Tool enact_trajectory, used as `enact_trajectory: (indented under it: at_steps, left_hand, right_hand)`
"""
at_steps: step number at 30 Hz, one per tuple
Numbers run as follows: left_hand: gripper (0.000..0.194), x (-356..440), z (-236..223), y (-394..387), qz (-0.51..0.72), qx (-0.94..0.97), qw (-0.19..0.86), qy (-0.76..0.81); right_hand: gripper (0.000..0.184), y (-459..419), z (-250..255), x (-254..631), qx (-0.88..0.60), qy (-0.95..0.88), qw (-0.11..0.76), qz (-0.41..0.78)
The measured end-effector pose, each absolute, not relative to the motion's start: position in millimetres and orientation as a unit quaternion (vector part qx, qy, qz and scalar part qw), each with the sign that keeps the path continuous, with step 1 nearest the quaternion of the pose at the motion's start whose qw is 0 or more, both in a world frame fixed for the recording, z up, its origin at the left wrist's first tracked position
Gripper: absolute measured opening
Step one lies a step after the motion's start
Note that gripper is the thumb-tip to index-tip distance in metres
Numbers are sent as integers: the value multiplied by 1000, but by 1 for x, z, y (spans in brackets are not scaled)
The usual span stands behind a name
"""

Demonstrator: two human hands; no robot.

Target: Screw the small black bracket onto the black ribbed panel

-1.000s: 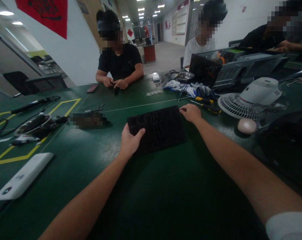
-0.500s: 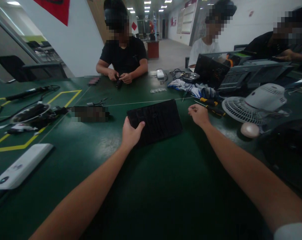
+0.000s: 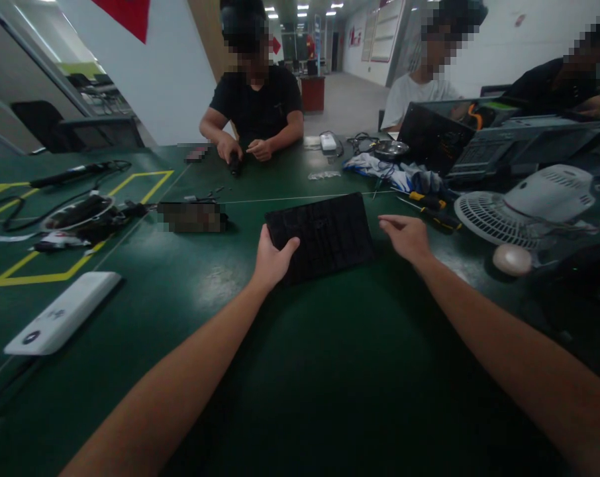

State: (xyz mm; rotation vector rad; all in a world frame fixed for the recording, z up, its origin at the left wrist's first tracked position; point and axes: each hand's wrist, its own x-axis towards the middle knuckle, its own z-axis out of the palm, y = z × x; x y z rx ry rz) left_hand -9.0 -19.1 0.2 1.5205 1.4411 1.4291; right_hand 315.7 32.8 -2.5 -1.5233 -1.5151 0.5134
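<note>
A flat black rectangular panel [image 3: 330,242] with ridges or slots across its face is tilted up above the green table. My left hand [image 3: 276,257] grips its left edge, the thumb lying over the face and the fingers behind, out of sight. To the right of the panel, apart from it, my right hand [image 3: 406,237] has thumb and fingertips pinched together. Whatever lies in that pinch, if anything, is too small to make out. Beyond it are screwdrivers [image 3: 432,202] with yellow and black handles.
A white fan [image 3: 533,199] and a pale rounded object [image 3: 512,260] stand at the right. Farther back are a cloth [image 3: 389,173], a metal bowl [image 3: 392,149] and an opened computer case [image 3: 508,142]. A white power bank-like box [image 3: 64,315] lies left. Co-workers sit across the table [image 3: 300,371].
My right hand has drawn away from the panel's right edge, leaving a gap. My left hand keeps its hold, and the panel's tilt has shifted a little. The camera view has shifted.
</note>
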Motion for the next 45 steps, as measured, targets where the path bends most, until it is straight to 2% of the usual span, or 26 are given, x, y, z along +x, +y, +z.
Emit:
enact_trajectory:
  at_steps: [3, 6, 10, 14, 24, 34, 38, 45]
  left_hand:
    - [54, -11, -3, -15, 539, 581, 309, 526]
    - [56, -12, -7, -11, 562, 578, 321, 497]
    - [53, -12, -11, -9, 581, 565, 335, 480]
    - [52, -11, -11, -10, 585, 562, 330, 483]
    - [52, -13, -10, -11, 581, 555, 344, 486]
    - [52, -13, -9, -10, 579, 561, 337, 487]
    - [55, -13, -12, -9, 582, 557, 341, 485]
    - [56, -14, -13, -7, 582, 553, 340, 489]
  right_hand:
    - [31, 27, 17, 303, -582, -630, 460, 229]
    - [28, 21, 40, 283, -496, -654, 464, 334]
    - [20, 13, 60, 251, -402, -673, 422, 455]
    - [9, 16, 64, 224, -394, -659, 399, 502]
    - [13, 25, 60, 205, -456, -637, 380, 492]
    - [14, 18, 68, 195, -492, -671, 373, 410]
    - [19, 18, 66, 194, -503, -678, 378, 380]
    - [12, 24, 52, 201, -496, -662, 364, 427]
